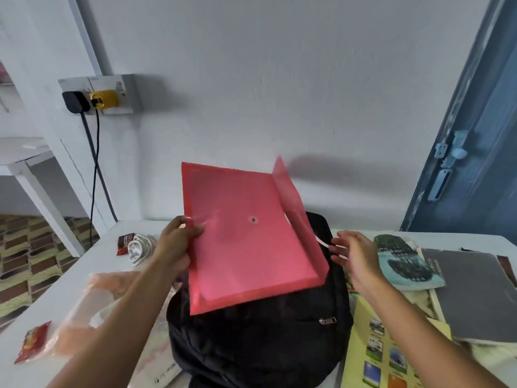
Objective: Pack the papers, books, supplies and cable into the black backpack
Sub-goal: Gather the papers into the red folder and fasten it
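Note:
The black backpack (260, 343) lies on the white table (92, 264) in front of me. Above it I hold a red translucent plastic folder (249, 236) with its flap standing open on the right. My left hand (176, 242) grips the folder's left edge. My right hand (352, 253) hovers just right of the folder with fingers spread, holding nothing. A coiled white cable (140, 246) lies at the back left. Books and papers are stacked on the right: a teal-covered book (402, 261), a grey book (472, 292) and a yellow picture sheet (383, 357).
A clear plastic pouch (92, 309) and a red snack packet (32, 341) lie at the left front, another small packet (124, 242) by the cable. A wall socket (103, 95) with plugs and hanging cords is behind left. A blue door (475, 141) stands at right.

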Demonstrator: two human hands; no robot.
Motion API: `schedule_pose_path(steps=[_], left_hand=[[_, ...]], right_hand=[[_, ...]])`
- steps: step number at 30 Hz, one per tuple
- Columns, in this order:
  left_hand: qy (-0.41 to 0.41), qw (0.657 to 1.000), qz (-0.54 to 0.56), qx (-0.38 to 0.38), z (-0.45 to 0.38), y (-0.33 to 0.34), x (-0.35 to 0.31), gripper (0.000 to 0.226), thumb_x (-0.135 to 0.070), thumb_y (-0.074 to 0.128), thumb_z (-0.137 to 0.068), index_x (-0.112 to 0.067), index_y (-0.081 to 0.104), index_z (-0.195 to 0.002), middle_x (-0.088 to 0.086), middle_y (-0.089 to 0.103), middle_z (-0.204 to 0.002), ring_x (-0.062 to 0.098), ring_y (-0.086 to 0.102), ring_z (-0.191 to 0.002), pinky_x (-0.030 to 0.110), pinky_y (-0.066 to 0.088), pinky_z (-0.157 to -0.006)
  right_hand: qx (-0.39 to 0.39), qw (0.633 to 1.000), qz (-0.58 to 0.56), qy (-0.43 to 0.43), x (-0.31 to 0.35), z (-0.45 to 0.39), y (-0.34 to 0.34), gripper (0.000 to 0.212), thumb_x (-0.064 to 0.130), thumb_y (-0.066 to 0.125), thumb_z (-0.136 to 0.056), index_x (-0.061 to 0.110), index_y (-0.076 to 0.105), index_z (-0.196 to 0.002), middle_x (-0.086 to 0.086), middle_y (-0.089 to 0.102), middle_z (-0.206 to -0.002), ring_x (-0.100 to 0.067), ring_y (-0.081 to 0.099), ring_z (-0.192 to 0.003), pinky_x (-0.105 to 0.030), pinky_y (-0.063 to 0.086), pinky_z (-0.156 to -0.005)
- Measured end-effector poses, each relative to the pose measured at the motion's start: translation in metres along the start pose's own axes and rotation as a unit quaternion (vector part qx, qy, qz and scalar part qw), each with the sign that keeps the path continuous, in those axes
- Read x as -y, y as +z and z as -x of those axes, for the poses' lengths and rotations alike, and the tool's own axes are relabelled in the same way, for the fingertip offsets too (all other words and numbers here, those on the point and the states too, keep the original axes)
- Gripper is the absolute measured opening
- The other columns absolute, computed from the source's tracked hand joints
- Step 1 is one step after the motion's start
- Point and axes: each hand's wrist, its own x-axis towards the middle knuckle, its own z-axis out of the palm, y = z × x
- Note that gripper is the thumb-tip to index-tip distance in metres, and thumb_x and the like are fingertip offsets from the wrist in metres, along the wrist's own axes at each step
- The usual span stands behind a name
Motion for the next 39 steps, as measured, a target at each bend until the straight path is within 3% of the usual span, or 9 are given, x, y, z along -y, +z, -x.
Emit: schedule_pose_path(steps=[4,9,13,19,24,28,32,35,39], left_hand=[[-0.022,0.987,0.157,-0.01,0.009,0.015,0.024,0.027,0.012,0.053,-0.085,-0.014,0.054,-0.08,-0.001,0.062,-0.058,0.014,0.057,-0.053,0.021,0.051,-0.047],[-0.072,0.96,0.271,-0.013,0.021,0.034,0.052,0.02,0.003,0.049,-0.091,-0.012,0.061,-0.096,0.005,0.065,-0.08,0.018,0.065,-0.068,0.029,0.054,-0.071],[-0.093,0.92,0.38,-0.016,0.039,0.048,0.064,0.033,0.011,0.04,-0.094,-0.013,0.063,-0.1,0.003,0.066,-0.093,0.014,0.066,-0.076,0.026,0.056,-0.072],[-0.134,0.93,0.341,0.021,0.057,0.051,0.081,0.043,0.018,0.041,-0.087,-0.009,0.053,-0.117,0.012,0.063,-0.103,0.025,0.064,-0.088,0.033,0.06,-0.065],[-0.06,0.927,0.37,-0.028,0.058,0.012,0.069,0.019,-0.024,0.047,-0.092,-0.014,0.06,-0.101,0.007,0.068,-0.086,0.024,0.062,-0.083,0.036,0.049,-0.076],[-0.008,0.965,0.242,-0.104,0.046,-0.06,0.049,0.014,-0.025,0.044,-0.094,-0.016,0.052,-0.1,0.014,0.06,-0.111,0.029,0.057,-0.098,0.041,0.048,-0.083],[0.084,0.987,-0.104,-0.09,0.037,-0.085,0.036,0.023,-0.009,0.057,-0.093,-0.013,0.057,-0.116,0.016,0.06,-0.126,0.031,0.058,-0.111,0.034,0.047,-0.087],[0.176,0.927,-0.33,0.02,0.035,-0.05,0.038,0.035,-0.018,0.072,-0.076,-0.016,0.065,-0.11,0.002,0.067,-0.113,0.019,0.064,-0.1,0.023,0.051,-0.08],[0.297,0.823,-0.474,0.101,0.016,0.007,0.043,0.026,-0.016,0.066,-0.081,-0.015,0.07,-0.107,-0.003,0.067,-0.108,0.01,0.057,-0.099,0.016,0.036,-0.085]], right_hand=[[0.071,0.988,-0.133,0.043,-0.003,0.02,0.017,0.022,0.02,0.045,-0.095,0.01,0.061,-0.106,-0.009,0.069,-0.088,-0.018,0.062,-0.075,-0.028,0.044,-0.065],[-0.034,0.998,-0.032,-0.052,0.0,0.033,0.028,0.045,0.023,0.066,-0.087,0.019,0.047,-0.127,-0.006,0.054,-0.126,-0.025,0.054,-0.115,-0.037,0.042,-0.089],[0.136,0.974,-0.17,0.068,-0.003,0.05,0.029,0.074,0.027,0.076,-0.077,0.026,0.033,-0.138,-0.011,0.058,-0.125,-0.032,0.062,-0.109,-0.049,0.051,-0.09],[0.064,0.996,0.028,0.048,-0.014,0.034,0.025,0.077,-0.016,0.058,-0.079,0.023,0.038,-0.143,-0.012,0.064,-0.113,-0.029,0.061,-0.108,-0.052,0.047,-0.097],[0.075,0.989,0.094,0.089,-0.009,0.018,-0.007,0.074,-0.02,0.052,-0.078,0.015,0.041,-0.143,-0.011,0.06,-0.121,-0.03,0.058,-0.109,-0.046,0.051,-0.088],[0.112,0.967,0.197,0.114,0.0,0.014,-0.037,0.073,-0.021,0.056,-0.075,0.014,0.045,-0.139,-0.011,0.063,-0.117,-0.026,0.058,-0.106,-0.043,0.049,-0.087],[0.155,0.894,0.415,0.069,-0.002,0.023,-0.042,0.068,-0.008,0.062,-0.078,0.015,0.044,-0.138,-0.006,0.065,-0.102,-0.021,0.06,-0.096,-0.035,0.046,-0.077],[0.063,0.771,0.628,-0.082,0.001,0.029,-0.026,0.063,0.003,0.061,-0.08,0.015,0.041,-0.138,-0.011,0.049,-0.126,-0.028,0.054,-0.11,-0.038,0.051,-0.081],[0.067,0.792,0.506,-0.335,0.003,0.035,0.012,0.044,-0.004,0.054,-0.083,0.009,0.058,-0.124,-0.008,0.058,-0.118,-0.018,0.056,-0.106,-0.027,0.048,-0.09]])
